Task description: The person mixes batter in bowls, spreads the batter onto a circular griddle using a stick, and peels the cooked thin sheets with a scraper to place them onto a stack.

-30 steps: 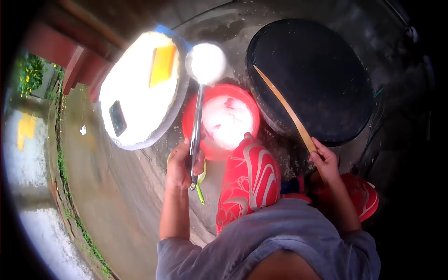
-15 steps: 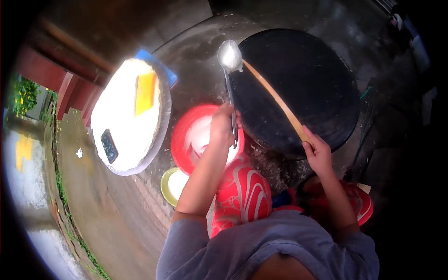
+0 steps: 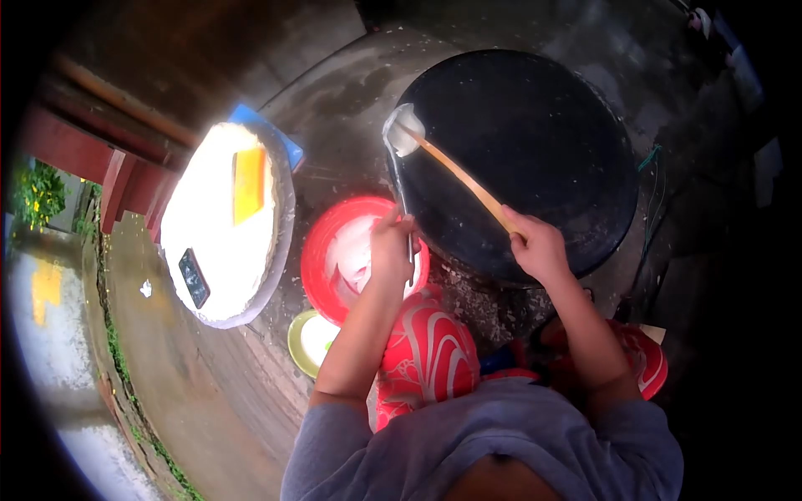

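Left hand (image 3: 391,242): fingers curled tight round the handle of the ladle (image 3: 389,138). Right hand (image 3: 539,246): thumb and fingers pinch the near end of the wooden strip (image 3: 464,177).

Ladle bowl, holding white paste (image 3: 408,146), sits at the upper left edge of the black round plate (image 3: 535,167); touching or just above, cannot tell.

Change: half a second ago the strip's tip lay beside the ladle bowl; now it overlaps the bowl and appears dipped in the paste. Reading: the two tools now act as a pair on the scooped paste, perhaps stirring or scraping.

Outward: red basin (image 3: 316,267) with more paste, near the plate's lower left edge; green bowl (image 3: 297,338) beside the basin's lower left rim. Farther left, phone (image 3: 194,278) near the lower edge of a white round top (image 3: 217,267).
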Motion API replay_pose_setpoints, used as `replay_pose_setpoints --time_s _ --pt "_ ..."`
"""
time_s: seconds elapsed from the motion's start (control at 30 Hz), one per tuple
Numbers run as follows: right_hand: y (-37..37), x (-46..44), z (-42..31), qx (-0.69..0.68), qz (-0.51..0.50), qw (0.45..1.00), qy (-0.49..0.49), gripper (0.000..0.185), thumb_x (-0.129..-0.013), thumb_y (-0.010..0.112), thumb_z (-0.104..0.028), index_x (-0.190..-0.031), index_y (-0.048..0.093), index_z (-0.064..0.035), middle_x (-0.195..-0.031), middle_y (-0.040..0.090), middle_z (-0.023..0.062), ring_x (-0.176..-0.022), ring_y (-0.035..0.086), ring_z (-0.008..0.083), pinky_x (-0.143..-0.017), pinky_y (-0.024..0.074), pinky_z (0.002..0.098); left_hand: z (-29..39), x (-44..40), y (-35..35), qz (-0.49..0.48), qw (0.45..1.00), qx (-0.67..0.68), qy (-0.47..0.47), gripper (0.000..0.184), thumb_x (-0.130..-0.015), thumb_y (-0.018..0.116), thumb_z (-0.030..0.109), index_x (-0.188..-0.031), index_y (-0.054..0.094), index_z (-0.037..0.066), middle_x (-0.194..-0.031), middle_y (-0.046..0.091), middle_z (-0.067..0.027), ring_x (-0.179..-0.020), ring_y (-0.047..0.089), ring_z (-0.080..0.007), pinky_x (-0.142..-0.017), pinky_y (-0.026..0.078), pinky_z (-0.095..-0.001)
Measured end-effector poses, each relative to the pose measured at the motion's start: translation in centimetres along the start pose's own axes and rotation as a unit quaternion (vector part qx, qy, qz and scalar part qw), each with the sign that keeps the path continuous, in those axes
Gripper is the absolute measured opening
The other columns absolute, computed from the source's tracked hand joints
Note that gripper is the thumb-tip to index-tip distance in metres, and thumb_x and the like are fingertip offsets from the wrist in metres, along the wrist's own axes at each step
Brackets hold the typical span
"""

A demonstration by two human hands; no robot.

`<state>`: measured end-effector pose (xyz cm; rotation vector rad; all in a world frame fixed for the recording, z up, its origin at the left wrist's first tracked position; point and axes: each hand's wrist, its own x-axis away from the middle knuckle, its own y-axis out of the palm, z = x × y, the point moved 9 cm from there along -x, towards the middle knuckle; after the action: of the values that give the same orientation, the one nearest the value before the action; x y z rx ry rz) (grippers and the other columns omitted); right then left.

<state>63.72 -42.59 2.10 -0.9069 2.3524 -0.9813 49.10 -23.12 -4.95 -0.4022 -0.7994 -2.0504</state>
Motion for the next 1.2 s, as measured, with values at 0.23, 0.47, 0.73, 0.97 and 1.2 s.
replay_pose_setpoints --time_s 0.23,0.47,0.73,0.97,1.2 --pt "0.8 -0.4 1.7 0.005 -0.020 1.000 0.020 0.046 -0.075 0.057 -0.005 -0.119 0.057 -0.0185 -0.090 0.062 0.0105 -0.077 0.060 0.0270 -0.068 0.0489 0.0327 1.3 -0.2 0.7 -0.034 0.997 -0.057 0.048 0.023 -0.087 0.046 0.002 -0.109 0.053 -0.001 -0.067 0.050 -0.0029 -0.050 0.046 -0.0109 -0.042 0.040 -0.0223" --pt "-3.7 1.2 0.8 0.066 0.015 0.998 -0.015 0.049 -0.074 0.057 -0.003 -0.120 0.056 -0.0183 -0.077 0.057 0.0094 -0.068 0.057 0.0263 -0.061 0.0476 0.0332 4.5 -6.0 2.6 -0.053 0.998 -0.037 0.020 0.016 -0.090 0.038 0.008 -0.098 0.048 0.000 -0.067 0.050 -0.0086 -0.049 0.044 -0.0124 -0.039 0.037 -0.0233" --pt "1.5 0.1 0.1 0.296 0.015 0.917 -0.268 0.053 -0.070 0.053 -0.004 -0.123 0.052 -0.0103 -0.076 0.050 0.0042 -0.068 0.051 0.0199 -0.061 0.0440 0.0310 10.0 -2.1 9.7 -0.316 0.857 0.370 -0.167 0.033 -0.094 0.033 0.015 -0.112 0.046 -0.010 -0.064 0.044 -0.0027 -0.046 0.040 -0.0098 -0.039 0.036 -0.0215" --pt "1.2 -7.0 0.5 0.155 0.032 0.984 -0.087 0.051 -0.069 0.058 -0.006 -0.119 0.055 -0.0144 -0.076 0.054 0.0085 -0.069 0.057 0.0246 -0.063 0.0475 0.0337 13.2 4.4 11.5 -0.444 0.724 0.494 -0.186 0.037 -0.093 0.031 0.009 -0.122 0.036 -0.013 -0.061 0.042 -0.0029 -0.045 0.041 -0.0112 -0.038 0.037 -0.0232" --pt "2.1 -8.9 1.4 0.275 0.064 0.952 -0.117 0.048 -0.069 0.056 -0.005 -0.117 0.057 -0.0127 -0.078 0.056 0.0081 -0.066 0.057 0.0246 -0.059 0.0480 0.0341 10.4 7.1 5.6 -0.401 0.730 0.528 -0.162 0.039 -0.093 0.026 0.008 -0.123 0.036 -0.015 -0.060 0.042 -0.0047 -0.041 0.043 -0.0107 -0.034 0.040 -0.0217"
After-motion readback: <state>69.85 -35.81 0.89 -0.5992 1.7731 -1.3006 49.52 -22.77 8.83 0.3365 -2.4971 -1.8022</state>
